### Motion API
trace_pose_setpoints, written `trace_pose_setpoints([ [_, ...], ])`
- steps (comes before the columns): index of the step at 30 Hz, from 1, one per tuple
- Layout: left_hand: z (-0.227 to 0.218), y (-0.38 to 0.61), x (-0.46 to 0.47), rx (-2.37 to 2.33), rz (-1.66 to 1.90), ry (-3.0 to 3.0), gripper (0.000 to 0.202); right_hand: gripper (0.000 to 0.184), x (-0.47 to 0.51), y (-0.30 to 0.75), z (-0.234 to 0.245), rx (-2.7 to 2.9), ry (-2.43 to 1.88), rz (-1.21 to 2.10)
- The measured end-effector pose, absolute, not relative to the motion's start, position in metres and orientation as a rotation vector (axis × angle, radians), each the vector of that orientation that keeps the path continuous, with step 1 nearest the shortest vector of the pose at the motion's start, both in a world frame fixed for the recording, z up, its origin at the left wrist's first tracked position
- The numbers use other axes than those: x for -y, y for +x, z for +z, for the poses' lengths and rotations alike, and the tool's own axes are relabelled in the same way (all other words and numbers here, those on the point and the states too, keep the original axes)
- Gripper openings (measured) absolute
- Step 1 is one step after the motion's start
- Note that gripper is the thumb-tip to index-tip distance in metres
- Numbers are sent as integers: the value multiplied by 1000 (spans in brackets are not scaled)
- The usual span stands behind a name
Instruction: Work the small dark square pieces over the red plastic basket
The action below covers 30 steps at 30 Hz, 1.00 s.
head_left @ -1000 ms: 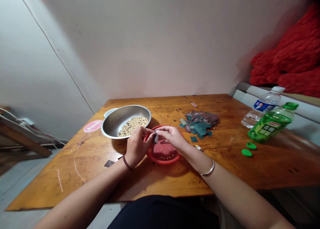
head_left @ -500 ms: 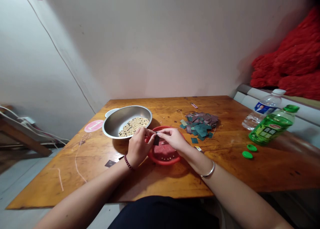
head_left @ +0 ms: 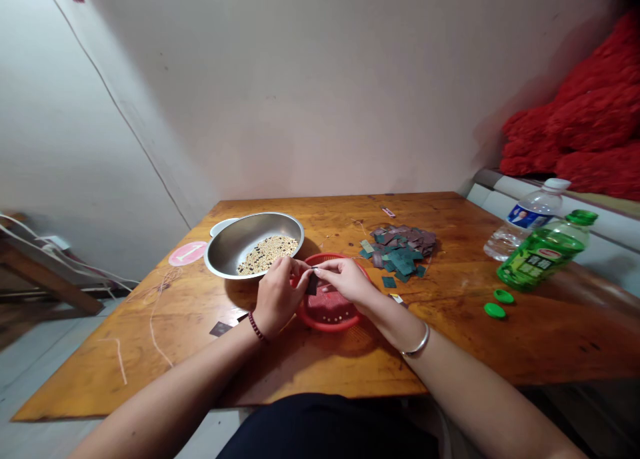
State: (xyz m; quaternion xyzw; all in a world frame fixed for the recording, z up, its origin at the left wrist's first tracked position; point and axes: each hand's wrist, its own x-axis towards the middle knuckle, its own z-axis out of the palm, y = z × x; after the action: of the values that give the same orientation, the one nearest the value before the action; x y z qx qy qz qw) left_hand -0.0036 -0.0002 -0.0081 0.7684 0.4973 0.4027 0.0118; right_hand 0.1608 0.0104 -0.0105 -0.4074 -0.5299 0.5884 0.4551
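Note:
My left hand [head_left: 278, 291] and my right hand [head_left: 347, 280] meet above a red plastic basket [head_left: 333, 327]. Both are closed in a pinch on a small dark square piece [head_left: 312, 285], thin like sandpaper or cloth, which hangs down between the fingertips. Several pale bead-like bits [head_left: 336, 318] lie in the basket's near side. Left of the basket, a tilted steel bowl [head_left: 220, 245] holds many cream and black beads or beans [head_left: 270, 253]. On the right lies a heap of green and brown thin squares [head_left: 403, 251].
A clear bottle [head_left: 525, 219] and a green bottle [head_left: 547, 255] stand at the right, with two green caps [head_left: 495, 310] nearby. A pink disc [head_left: 188, 253], loose string [head_left: 153, 319] and dark scraps [head_left: 220, 328] lie on the left of the wooden table [head_left: 375, 362].
Almost nothing differs. Both hands stay pinched on the dark square piece over the basket, with only a slight shift of the fingers.

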Motion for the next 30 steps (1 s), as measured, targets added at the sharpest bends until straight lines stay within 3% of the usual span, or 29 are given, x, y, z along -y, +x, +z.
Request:
trace_pose_setpoints([
  [8,-5,-3,2,-1538,1271,2452,17,26,-9,154,-19,1394,-963,1401],
  [16,-5,-5,1,-1506,1516,2329,20,25,-13,161,-5,1159,-1060,1336],
  [30,-8,-5,-1,-1519,1370,2360,18,33,-9,159,-5,1309,-994,1363],
])
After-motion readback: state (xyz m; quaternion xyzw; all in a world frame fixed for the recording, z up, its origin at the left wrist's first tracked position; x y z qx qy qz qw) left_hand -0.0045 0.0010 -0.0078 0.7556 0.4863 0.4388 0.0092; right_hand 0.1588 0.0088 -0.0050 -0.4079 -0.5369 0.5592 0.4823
